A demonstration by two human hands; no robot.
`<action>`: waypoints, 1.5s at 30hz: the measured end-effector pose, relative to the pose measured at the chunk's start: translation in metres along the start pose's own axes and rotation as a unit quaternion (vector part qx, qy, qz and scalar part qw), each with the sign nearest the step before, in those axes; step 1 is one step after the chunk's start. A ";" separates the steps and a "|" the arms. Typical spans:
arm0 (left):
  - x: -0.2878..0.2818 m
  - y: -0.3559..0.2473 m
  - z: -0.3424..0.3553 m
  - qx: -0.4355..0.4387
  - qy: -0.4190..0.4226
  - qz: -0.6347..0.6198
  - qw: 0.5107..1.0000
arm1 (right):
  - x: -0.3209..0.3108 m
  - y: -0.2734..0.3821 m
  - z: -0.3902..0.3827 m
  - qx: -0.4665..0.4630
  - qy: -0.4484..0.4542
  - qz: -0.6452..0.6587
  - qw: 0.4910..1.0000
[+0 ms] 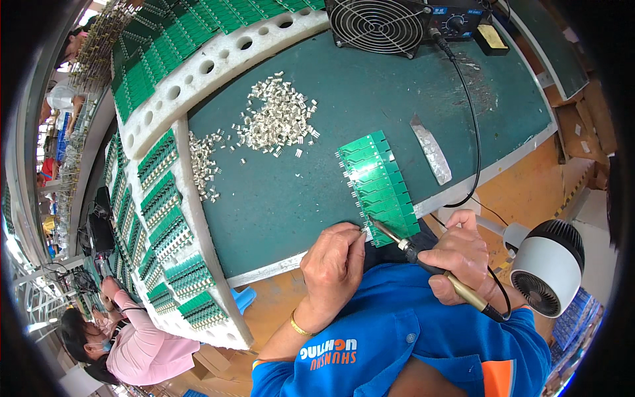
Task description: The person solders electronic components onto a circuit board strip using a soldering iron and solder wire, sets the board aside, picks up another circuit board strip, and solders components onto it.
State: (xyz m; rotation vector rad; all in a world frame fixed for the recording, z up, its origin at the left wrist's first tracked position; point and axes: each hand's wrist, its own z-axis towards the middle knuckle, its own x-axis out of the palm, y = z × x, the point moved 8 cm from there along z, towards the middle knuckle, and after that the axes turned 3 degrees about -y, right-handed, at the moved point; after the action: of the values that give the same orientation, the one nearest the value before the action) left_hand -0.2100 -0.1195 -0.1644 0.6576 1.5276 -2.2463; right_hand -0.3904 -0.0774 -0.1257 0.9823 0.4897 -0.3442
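My right hand [460, 261] is wrapped round a soldering iron [456, 284], its tip on the lower left part of a green circuit board panel [380, 185]. The panel lies on the green mat at the table's near edge, with small white pin connectors [352, 185] along its left side. At its lower left corner my left hand [336, 258] is closed in a pinch, with what looks like a small white connector at the fingertips. The fingers partly hide it.
Loose connectors lie in a pile [278, 116]. White foam racks [198, 73] of green boards stand left and behind. A silvery strip [432, 152], the iron's cable [475, 132], a fan-fronted box [377, 25] and yellow sponge [491, 38] are right. Another person [142, 347] sits left; a white fan [548, 268] stands right.
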 end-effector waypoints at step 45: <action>-0.013 0.007 -0.008 -0.030 -0.003 -0.010 0.999 | -0.015 -0.001 -0.001 -0.010 -0.043 0.010 0.999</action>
State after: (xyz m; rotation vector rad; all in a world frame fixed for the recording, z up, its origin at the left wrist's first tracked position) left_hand -0.1943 -0.1148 -0.1654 0.6187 1.5996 -2.2057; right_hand -0.4038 -0.0766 -0.1185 0.9489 0.4042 -0.3623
